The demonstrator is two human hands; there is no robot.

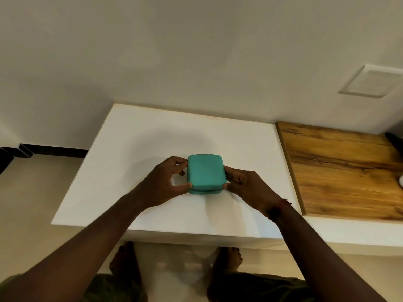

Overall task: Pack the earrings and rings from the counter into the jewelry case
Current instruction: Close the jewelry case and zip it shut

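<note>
Jewelry case (205, 171) (teal, closed) between hands (162, 183) (245, 186)

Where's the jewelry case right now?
Head view, centre: the closed teal jewelry case sits on the white counter, held between the left hand and right hand.

A teal jewelry case (205, 172) sits closed on the white surface (135, 136), lid down. The left hand (162, 182) grips its left side, fingers curled at the far corner and thumb at the near one. The right hand (244, 186) holds the right side, fingers bent against the edge. A thread band (278, 209) circles the right wrist. A wooden board (340, 168) lies well apart to the right. Bare feet (124, 261) show below the surface on the floor.
</note>
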